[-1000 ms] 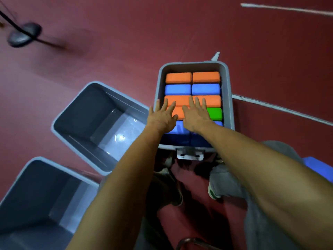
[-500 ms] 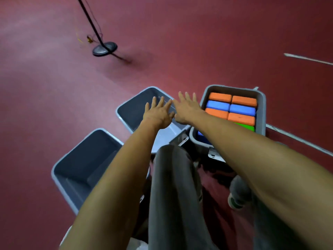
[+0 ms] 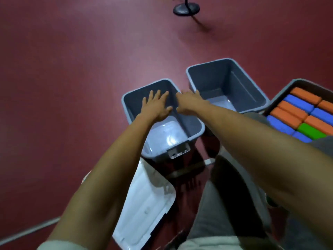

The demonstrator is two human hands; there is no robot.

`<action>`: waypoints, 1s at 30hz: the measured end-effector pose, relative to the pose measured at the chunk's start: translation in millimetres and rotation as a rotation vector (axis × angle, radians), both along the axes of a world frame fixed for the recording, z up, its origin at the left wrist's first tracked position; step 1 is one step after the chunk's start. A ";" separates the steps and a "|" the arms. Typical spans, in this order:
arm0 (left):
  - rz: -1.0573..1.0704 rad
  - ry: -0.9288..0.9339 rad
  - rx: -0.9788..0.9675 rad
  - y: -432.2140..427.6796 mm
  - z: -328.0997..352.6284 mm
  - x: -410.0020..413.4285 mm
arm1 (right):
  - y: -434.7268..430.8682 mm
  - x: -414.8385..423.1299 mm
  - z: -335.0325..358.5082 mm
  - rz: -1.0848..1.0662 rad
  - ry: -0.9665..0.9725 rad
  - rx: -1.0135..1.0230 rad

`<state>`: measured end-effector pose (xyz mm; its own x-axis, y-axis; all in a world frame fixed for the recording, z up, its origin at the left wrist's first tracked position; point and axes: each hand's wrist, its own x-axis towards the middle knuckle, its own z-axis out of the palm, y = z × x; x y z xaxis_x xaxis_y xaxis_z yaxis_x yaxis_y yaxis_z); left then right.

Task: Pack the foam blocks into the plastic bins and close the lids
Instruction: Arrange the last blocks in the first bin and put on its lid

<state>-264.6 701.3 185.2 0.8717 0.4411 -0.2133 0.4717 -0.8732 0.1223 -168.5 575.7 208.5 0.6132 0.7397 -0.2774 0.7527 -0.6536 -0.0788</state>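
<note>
Foam blocks (image 3: 299,112), the orange, blue and one green brick-shaped ones, sit packed two across in the grey plastic bin (image 3: 281,93) at the far right, cut off by the frame edge. Their long sides run across that bin, and its rows slant from upper left down to lower right. Everything's on a dark red floor (image 3: 72,87) with a black round stand base (image 3: 186,9) up top. Two empty grey plastic bins sit to the filled one's left: the nearer empty bin (image 3: 197,126) and the farther empty bin (image 3: 255,94), both angled the same way. Your left hand (image 3: 155,106) is flat with fingers spread over the nearer one, gripping nothing. Your right hand (image 3: 189,101) is also open, over its right rim. A white plastic lid (image 3: 144,204) lies flat by your knee.
</note>
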 end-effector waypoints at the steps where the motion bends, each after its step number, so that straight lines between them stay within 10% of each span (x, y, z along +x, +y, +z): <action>1: 0.068 0.004 -0.023 14.0 -12.7 -21.3 | 17.5 -19.0 -10.8 0.028 0.039 -0.005; 13: 0.495 0.034 -0.412 29.8 -162.1 -186.2 | 69.2 -194.3 -167.8 0.171 0.479 -0.044; 20: 0.345 0.351 -0.612 -42.1 -264.8 -199.8 | 1.1 -207.9 -225.8 0.431 0.295 -0.217; 30: 0.284 0.468 -0.730 -109.0 -343.3 -171.0 | -57.8 -194.8 -292.4 0.032 0.641 -0.545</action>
